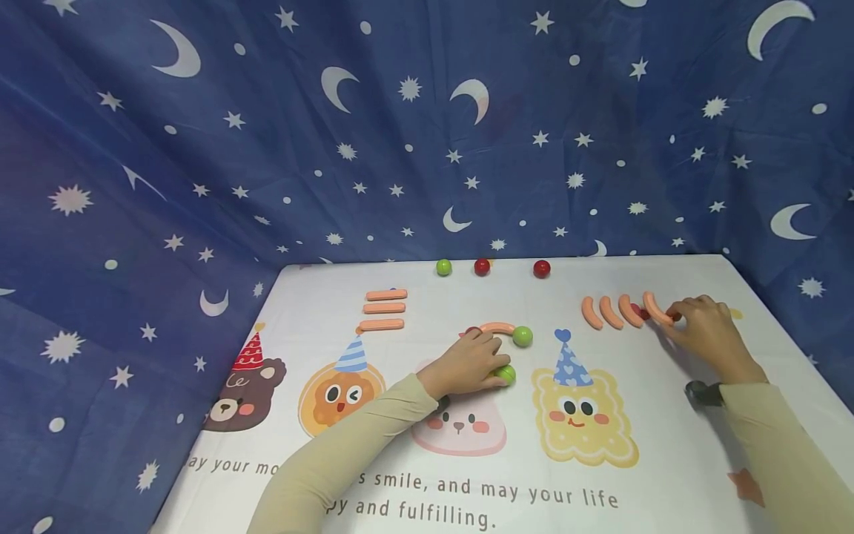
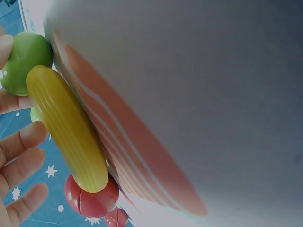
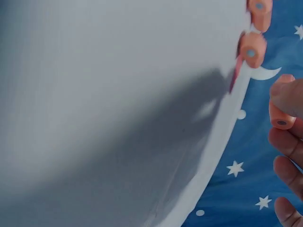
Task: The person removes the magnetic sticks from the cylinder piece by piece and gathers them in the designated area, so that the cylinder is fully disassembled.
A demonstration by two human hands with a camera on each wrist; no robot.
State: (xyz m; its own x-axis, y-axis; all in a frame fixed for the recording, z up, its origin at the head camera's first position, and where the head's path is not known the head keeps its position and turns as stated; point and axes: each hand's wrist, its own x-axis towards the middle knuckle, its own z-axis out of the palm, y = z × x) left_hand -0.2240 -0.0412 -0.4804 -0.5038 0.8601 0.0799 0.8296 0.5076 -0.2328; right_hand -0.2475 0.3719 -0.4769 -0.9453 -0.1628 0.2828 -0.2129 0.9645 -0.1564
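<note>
My left hand [image 1: 467, 363] holds a green ball [image 1: 506, 374] between thumb and forefinger, its other fingers spread. In the left wrist view that green ball [image 2: 27, 61] meets one end of a ridged yellow curved stick [image 2: 68, 130], and a red ball [image 2: 92, 197] sits at the stick's other end. The hand hides the yellow stick in the head view. Just beyond, an orange curved stick [image 1: 497, 327] lies between another green ball [image 1: 523, 336] and a red one. At the right, my right hand [image 1: 710, 334] pinches the near end of an orange curved stick [image 3: 281, 106] with a grey dot in its end.
Three more curved orange sticks [image 1: 610, 313] lie in a row left of my right hand. Three straight orange sticks [image 1: 384, 308] are stacked side by side at the back left. Along the table's back edge stand a green ball [image 1: 443, 267] and two red balls [image 1: 542, 268].
</note>
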